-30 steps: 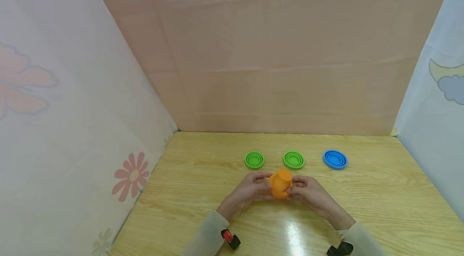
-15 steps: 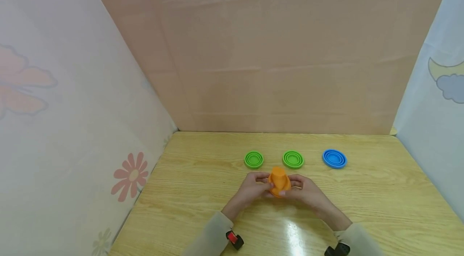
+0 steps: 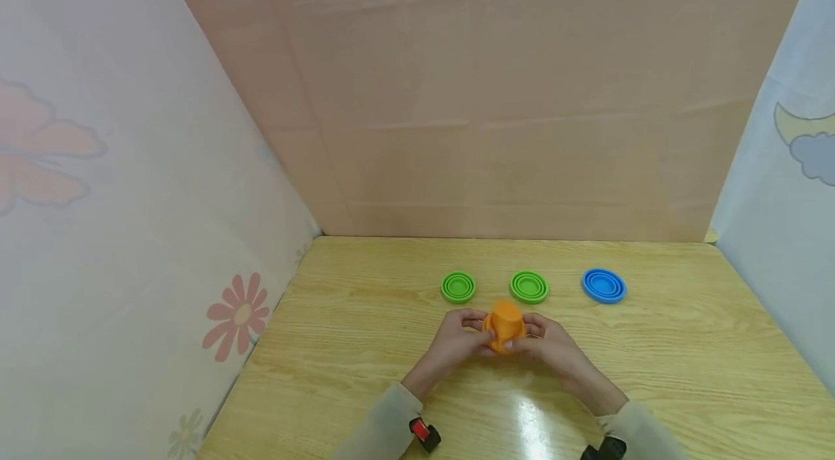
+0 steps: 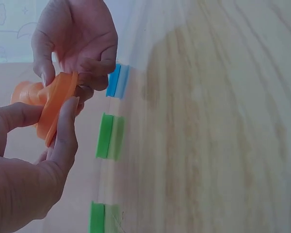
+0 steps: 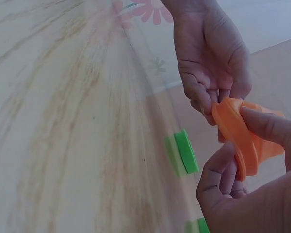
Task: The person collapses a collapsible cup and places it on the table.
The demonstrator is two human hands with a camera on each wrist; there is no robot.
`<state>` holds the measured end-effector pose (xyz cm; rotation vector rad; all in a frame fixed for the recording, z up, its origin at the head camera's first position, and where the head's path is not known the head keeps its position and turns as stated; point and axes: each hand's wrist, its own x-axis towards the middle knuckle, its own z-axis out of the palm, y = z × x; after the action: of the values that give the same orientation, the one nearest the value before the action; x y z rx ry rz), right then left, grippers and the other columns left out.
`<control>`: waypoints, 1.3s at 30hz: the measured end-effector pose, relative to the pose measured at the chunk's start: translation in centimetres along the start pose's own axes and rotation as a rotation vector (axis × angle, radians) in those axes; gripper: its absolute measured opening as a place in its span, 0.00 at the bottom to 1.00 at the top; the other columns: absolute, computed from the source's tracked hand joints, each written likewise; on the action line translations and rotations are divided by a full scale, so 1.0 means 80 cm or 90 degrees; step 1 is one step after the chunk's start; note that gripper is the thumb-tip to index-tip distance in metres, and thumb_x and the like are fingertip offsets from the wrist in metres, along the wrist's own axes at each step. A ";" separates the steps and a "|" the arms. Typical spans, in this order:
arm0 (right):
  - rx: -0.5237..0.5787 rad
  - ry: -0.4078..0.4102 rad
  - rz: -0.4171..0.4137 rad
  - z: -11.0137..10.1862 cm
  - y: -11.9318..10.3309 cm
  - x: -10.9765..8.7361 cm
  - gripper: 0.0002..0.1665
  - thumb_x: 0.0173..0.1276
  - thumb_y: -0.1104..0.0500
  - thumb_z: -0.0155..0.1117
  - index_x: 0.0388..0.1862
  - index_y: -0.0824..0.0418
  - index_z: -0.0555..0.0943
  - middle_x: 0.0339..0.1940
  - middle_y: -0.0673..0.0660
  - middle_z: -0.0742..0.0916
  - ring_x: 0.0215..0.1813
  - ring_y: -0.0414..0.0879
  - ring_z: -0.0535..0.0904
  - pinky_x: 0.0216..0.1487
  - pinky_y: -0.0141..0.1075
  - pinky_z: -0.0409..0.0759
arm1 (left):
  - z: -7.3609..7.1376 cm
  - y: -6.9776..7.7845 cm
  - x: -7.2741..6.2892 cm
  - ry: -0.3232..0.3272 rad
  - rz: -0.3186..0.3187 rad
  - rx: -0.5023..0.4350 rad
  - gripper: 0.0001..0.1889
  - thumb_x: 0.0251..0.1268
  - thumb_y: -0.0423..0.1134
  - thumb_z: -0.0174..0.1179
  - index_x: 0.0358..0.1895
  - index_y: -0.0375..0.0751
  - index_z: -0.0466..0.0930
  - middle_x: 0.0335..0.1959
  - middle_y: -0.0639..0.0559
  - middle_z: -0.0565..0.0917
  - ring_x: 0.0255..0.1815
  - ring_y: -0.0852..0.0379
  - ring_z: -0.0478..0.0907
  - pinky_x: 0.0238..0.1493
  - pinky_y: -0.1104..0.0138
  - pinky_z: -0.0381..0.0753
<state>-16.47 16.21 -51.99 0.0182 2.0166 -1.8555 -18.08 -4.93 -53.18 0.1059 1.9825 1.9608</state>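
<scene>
An orange collapsible silicone cup point(image 3: 507, 314) is held between both hands near the middle of the table, its narrow end pointing up and away. From the left, my left hand point(image 3: 450, 344) pinches the wide rim, thumb on the wall and fingers behind. My right hand point(image 3: 557, 353) grips the opposite side the same way. In the right wrist view the cup point(image 5: 233, 128) has its wall pushed in and creased under the right thumb. The left wrist view shows the cup point(image 4: 58, 99) raised above the table, with fingers hiding part of its rim.
Beyond the hands, two flattened green collapsible cups point(image 3: 459, 287) point(image 3: 529, 287) and a flattened blue one point(image 3: 603, 286) lie in a row on the wooden table point(image 3: 365, 300). A brown sheet point(image 3: 470, 119) stands at the back, with patterned cloth walls on both sides.
Both thumbs have shifted onto the cup's wall, and the right thumb now presses nearer its middle front. The cup has tilted a little and its wall folds differently. The flattened cups stay put.
</scene>
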 end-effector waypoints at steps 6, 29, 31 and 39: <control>0.004 -0.008 0.011 -0.002 0.003 0.003 0.37 0.65 0.62 0.74 0.69 0.73 0.70 0.56 0.57 0.89 0.51 0.41 0.84 0.51 0.32 0.86 | 0.002 0.000 0.000 -0.012 0.004 -0.005 0.17 0.64 0.25 0.67 0.57 0.31 0.84 0.44 0.44 0.82 0.33 0.57 0.87 0.42 0.59 0.95; 0.003 -0.015 -0.002 -0.010 0.000 0.004 0.40 0.66 0.62 0.74 0.73 0.72 0.69 0.60 0.59 0.86 0.52 0.44 0.82 0.50 0.35 0.86 | -0.013 0.005 0.001 -0.117 0.015 -0.035 0.23 0.65 0.30 0.72 0.63 0.39 0.84 0.48 0.46 0.84 0.41 0.52 0.91 0.49 0.55 0.94; 0.002 -0.013 -0.003 -0.010 0.001 0.005 0.39 0.67 0.62 0.74 0.72 0.72 0.69 0.59 0.58 0.86 0.52 0.44 0.82 0.50 0.35 0.86 | -0.011 0.004 0.001 -0.107 0.019 -0.033 0.23 0.65 0.28 0.71 0.63 0.38 0.84 0.48 0.46 0.84 0.42 0.52 0.91 0.47 0.58 0.94; -0.003 -0.003 0.000 -0.008 0.005 0.007 0.39 0.66 0.62 0.74 0.72 0.73 0.69 0.60 0.61 0.86 0.53 0.43 0.83 0.52 0.35 0.86 | -0.005 0.003 0.002 -0.082 0.018 -0.027 0.22 0.64 0.26 0.70 0.62 0.38 0.84 0.49 0.47 0.85 0.41 0.51 0.92 0.44 0.61 0.94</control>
<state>-17.08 16.76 -52.53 0.0127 2.0176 -1.8491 -18.42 -5.25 -53.00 0.2442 1.8671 1.9599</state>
